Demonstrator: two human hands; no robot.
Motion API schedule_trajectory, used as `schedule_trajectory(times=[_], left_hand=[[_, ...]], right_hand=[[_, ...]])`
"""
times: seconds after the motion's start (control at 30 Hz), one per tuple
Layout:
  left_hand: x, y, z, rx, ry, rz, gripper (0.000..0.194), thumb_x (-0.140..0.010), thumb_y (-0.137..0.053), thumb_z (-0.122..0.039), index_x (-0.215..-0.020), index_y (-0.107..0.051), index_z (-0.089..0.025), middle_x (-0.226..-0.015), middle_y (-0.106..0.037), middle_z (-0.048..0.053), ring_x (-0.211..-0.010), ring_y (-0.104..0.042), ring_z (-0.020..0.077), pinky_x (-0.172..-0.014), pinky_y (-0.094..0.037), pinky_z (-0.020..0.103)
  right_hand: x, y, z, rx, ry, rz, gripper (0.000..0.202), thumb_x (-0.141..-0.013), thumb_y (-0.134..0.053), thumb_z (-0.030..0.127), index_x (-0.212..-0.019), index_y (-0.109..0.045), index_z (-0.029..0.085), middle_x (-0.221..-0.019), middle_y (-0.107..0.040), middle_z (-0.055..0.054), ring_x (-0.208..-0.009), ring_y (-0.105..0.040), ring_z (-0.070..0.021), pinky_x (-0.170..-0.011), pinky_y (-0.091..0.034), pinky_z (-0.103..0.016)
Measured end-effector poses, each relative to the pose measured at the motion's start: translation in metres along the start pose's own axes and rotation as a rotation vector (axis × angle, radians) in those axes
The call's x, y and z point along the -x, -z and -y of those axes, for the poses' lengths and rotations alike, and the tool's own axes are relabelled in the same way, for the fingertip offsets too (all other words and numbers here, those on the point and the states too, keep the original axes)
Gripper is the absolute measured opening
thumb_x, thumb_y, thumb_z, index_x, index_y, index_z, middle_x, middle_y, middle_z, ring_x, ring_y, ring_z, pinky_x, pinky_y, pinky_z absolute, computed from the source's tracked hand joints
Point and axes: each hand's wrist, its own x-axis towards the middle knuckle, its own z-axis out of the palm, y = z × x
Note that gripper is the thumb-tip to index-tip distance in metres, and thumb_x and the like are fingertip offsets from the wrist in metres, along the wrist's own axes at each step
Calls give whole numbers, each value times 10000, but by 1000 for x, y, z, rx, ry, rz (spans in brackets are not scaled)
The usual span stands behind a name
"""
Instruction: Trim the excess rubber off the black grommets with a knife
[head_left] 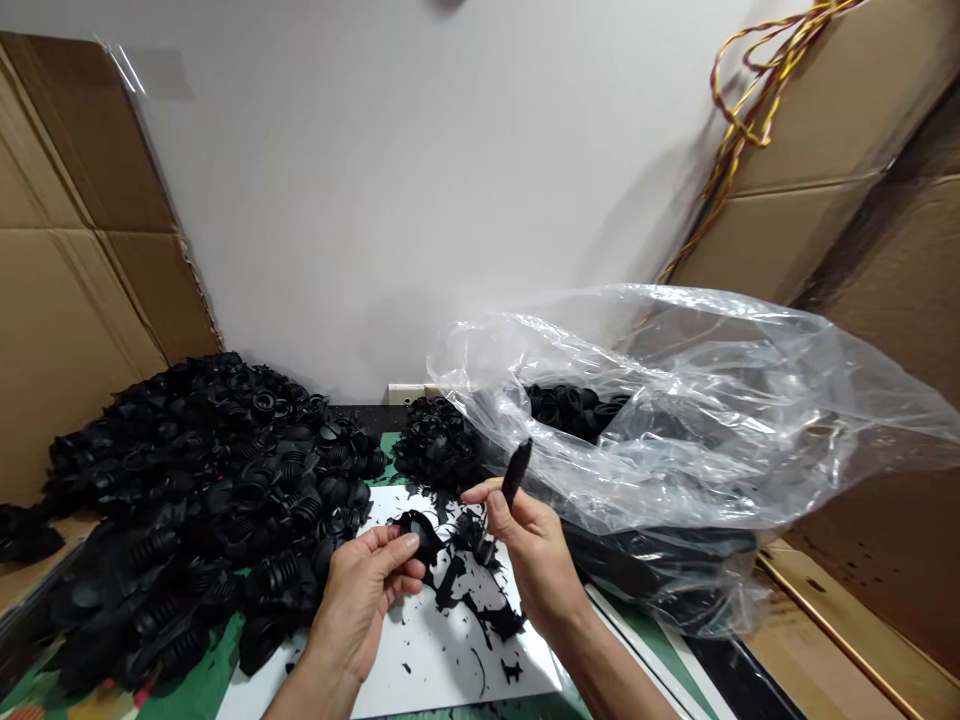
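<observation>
Above a white board (442, 670), my left hand (367, 590) pinches a black rubber part (420, 535) between thumb and fingers. My right hand (529, 540) is closed round a dark pen-like tool (517, 470), its upper end pointing up and its lower end down toward the board, to the right of the part. Where its tip ends is hard to make out among the black scraps. Thin black scraps (502, 620) are scattered over the board under and between my hands.
A large heap of black ribbed rubber parts (225, 470) fills the left side. Behind the board lies a smaller black pile (439, 440). On the right sits a clear plastic bag (675, 450) with black parts inside. Cardboard (75, 200) stands at both sides; twisted wires (735, 130) hang upper right.
</observation>
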Motion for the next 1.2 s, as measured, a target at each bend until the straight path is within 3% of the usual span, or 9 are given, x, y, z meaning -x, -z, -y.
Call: schedule_trajectory(times=[0.1, 0.27, 0.47, 0.67, 0.83, 0.9, 1.03, 1.1, 1.2], left_hand=[[-1, 0, 3, 1, 29, 0, 145, -643, -708, -40, -601, -593, -118, -487, -595, -1, -422, -581, 99, -431, -490, 187], [-2, -1, 5, 23, 52, -3, 164, -663, -685, -7, -597, -585, -119, -504, -609, 9, -446, -603, 109, -455, -508, 193], [-2, 0, 6, 13, 42, 3, 173, -677, -689, -30, -618, -563, -132, -515, -600, -7, -473, -617, 115, -471, -509, 196], [1, -1, 5, -15, 11, 35, 190, -599, -749, -85, -646, -572, -136, -532, -599, -24, -481, -604, 117, -475, -503, 210], [-1, 1, 8, -95, -34, 53, 295, -528, -815, -236, -604, -544, -148, -490, -588, -28, -465, -564, 106, -455, -454, 196], [-2, 1, 11, -143, -82, 52, 307, -530, -805, -275, -573, -525, -155, -446, -582, -21, -432, -528, 94, -429, -410, 181], [0, -1, 12, -175, -163, 62, 303, -544, -771, -269, -531, -484, -173, -391, -549, -32, -389, -480, 79, -409, -366, 172], [2, -1, 11, -158, -133, 77, 284, -546, -763, -256, -546, -490, -176, -386, -544, -35, -377, -478, 81, -404, -367, 177], [2, -1, 7, -110, -45, 99, 264, -541, -768, -249, -587, -519, -172, -398, -558, -29, -381, -501, 91, -405, -389, 184]], right_hand=[[-2, 3, 0, 10, -7, 33, 354, -698, -697, 517, -749, -688, 167, -511, -432, 41, -473, -382, -107, -461, -326, -243], [-5, -1, -1, -176, -136, 50, 362, -569, -813, 449, -739, -659, 169, -594, -632, -22, -575, -593, -176, -547, -478, -294], [2, -11, -6, -117, -104, 72, 311, -629, -783, 427, -767, -685, 166, -655, -681, -50, -638, -640, -207, -614, -506, -324], [5, -15, -12, 3, -38, 64, 267, -684, -732, 407, -775, -672, 163, -674, -673, -55, -649, -641, -219, -642, -518, -343], [12, -20, -17, 195, 151, 61, 125, -753, -655, 292, -755, -656, 167, -690, -662, -51, -619, -626, -191, -582, -509, -292], [13, -22, -19, 297, 338, 82, 84, -792, -591, 227, -750, -636, 171, -659, -639, -37, -585, -606, -166, -545, -490, -260], [1, -13, -24, 576, 767, 68, 196, -833, -448, 112, -729, -600, 177, -647, -603, -40, -538, -560, -136, -492, -442, -225], [-10, -4, -25, 662, 784, -17, 210, -841, -440, 114, -715, -593, 182, -639, -606, -40, -537, -566, -137, -502, -443, -225], [-20, 4, -24, 635, 629, -109, 161, -829, -504, 196, -701, -600, 181, -627, -620, -40, -549, -579, -156, -536, -457, -253]])
